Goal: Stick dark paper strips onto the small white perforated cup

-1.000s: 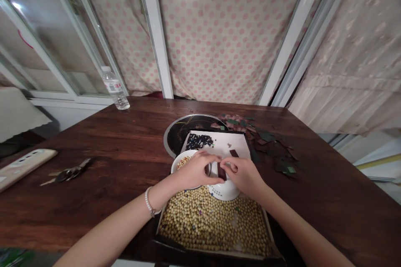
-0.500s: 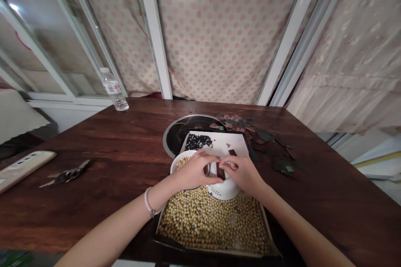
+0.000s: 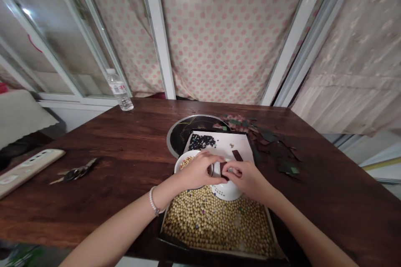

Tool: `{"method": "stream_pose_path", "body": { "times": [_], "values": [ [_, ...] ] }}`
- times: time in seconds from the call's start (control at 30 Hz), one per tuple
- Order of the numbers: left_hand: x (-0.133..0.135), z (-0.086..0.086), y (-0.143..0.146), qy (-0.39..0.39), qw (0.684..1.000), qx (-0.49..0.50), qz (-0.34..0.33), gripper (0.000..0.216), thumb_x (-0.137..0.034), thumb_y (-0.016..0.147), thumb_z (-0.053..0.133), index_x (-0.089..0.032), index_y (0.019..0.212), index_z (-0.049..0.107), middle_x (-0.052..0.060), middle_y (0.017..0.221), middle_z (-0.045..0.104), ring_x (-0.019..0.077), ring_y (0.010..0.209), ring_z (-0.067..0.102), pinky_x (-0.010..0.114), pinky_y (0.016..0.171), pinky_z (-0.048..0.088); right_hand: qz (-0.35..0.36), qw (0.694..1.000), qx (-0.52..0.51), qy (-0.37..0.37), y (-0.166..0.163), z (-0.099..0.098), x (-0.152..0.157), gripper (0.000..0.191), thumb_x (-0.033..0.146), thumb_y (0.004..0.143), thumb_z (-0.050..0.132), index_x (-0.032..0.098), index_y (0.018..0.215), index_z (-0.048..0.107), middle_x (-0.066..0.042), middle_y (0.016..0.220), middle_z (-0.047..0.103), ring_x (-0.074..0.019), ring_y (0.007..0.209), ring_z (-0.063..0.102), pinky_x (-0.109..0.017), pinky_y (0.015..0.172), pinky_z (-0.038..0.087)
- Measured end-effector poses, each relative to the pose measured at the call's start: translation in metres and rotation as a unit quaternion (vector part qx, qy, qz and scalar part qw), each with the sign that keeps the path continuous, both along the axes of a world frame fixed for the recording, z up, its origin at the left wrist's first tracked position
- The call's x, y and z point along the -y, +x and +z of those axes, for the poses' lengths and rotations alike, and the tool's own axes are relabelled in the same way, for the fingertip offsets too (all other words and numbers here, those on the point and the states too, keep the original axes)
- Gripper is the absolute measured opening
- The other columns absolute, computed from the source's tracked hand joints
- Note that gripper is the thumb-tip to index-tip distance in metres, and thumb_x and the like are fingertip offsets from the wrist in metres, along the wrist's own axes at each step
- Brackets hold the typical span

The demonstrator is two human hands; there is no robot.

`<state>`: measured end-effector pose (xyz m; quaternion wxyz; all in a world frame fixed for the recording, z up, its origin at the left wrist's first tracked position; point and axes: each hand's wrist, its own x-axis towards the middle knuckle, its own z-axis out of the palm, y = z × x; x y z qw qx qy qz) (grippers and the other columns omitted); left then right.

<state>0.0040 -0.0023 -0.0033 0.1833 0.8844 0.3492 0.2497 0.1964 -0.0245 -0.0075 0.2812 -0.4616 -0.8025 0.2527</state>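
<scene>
My left hand (image 3: 200,170), a beaded bracelet on its wrist, is curved with thumb and fingertips at the left edge of a small dark brown strip (image 3: 223,169). From the other side, my right hand (image 3: 244,175) pinches the same strip, its fingertips hiding part of it. Just beneath sits a white dish (image 3: 228,192) with small marks on its side. Partly behind my left hand is a white bowl (image 3: 177,167) of small multicoloured beads. Both stand in a shallow box (image 3: 242,139) with many pale round beads (image 3: 216,221) in its near part.
In the box's far part lie dark beads (image 3: 202,140), another brown strip (image 3: 237,155) and a tiny object (image 3: 231,145). A round black plate (image 3: 179,135) is behind it; green and brown scraps (image 3: 269,135) lie right. Leftward are keys (image 3: 77,172), a power strip (image 3: 34,169) and a bottle (image 3: 120,91).
The view has shifted slightly, so everything appears a little further right. Less of the brown strip shows between my hands, and my right fingers cover more of it.
</scene>
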Motion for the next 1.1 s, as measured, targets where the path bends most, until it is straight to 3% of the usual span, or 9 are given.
{"method": "stream_pose_path", "body": {
  "times": [0.2, 0.63, 1.1],
  "values": [
    [0.0001, 0.0019, 0.0004, 0.002, 1.000, -0.006, -0.004, 0.046, -0.043, 0.067, 0.075, -0.022, 0.107, 0.063, 0.004, 0.112, 0.067, 0.0278, 0.105, 0.056, 0.045, 0.094, 0.041, -0.042, 0.997, 0.037, 0.048, 0.0020, -0.0046, -0.0024, 0.012, 0.020, 0.081, 0.053, 0.018, 0.078, 0.064, 0.007, 0.048, 0.035, -0.0094, 0.046, 0.034, -0.023, 0.049, 0.021],
    [0.0004, 0.0017, 0.0005, -0.003, 1.000, -0.001, 0.002, 0.048, -0.044, 0.066, 0.076, -0.022, 0.108, 0.063, 0.003, 0.113, 0.067, 0.0279, 0.105, 0.054, 0.044, 0.093, 0.041, -0.030, 0.998, 0.049, 0.026, 0.0074, -0.0034, -0.0043, 0.015, 0.018, 0.080, 0.052, 0.019, 0.080, 0.067, 0.006, 0.048, 0.039, -0.0099, 0.046, 0.035, -0.022, 0.048, 0.024],
    [-0.0003, 0.0026, 0.0015, -0.010, 1.000, -0.001, -0.010, 0.043, -0.045, 0.068, 0.074, -0.022, 0.103, 0.064, 0.003, 0.111, 0.068, 0.0262, 0.104, 0.055, 0.044, 0.095, 0.040, -0.002, 0.998, 0.048, 0.035, 0.0036, -0.0011, -0.0015, 0.013, 0.022, 0.082, 0.050, 0.020, 0.077, 0.061, 0.007, 0.047, 0.034, -0.0092, 0.046, 0.035, -0.023, 0.047, 0.022]
  ]
}}
